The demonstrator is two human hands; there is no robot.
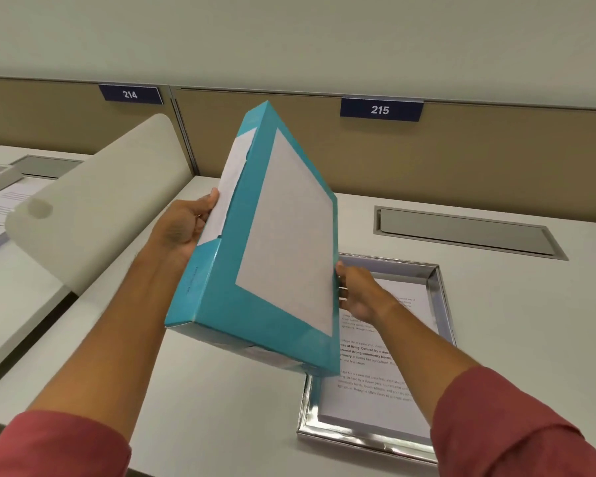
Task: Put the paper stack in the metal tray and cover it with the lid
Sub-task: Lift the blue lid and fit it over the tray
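A teal lid [221, 304] with a grey panel on its face is tilted steeply in the air over the desk. My left hand [183, 228] grips its left edge, and my right hand [358, 294] holds its right edge. Below and to the right, the shiny metal tray [365, 437] rests on the desk. The paper stack [369, 397], printed with text, lies flat inside the tray. The lid hides the tray's left part.
A cream divider [93, 215] slopes up at the left, with more printed papers [0, 208] on the neighbouring desk. A grey cable hatch [461, 232] is set into the desk behind the tray. A tan partition bears the signs 214 [130, 94] and 215 [380, 109].
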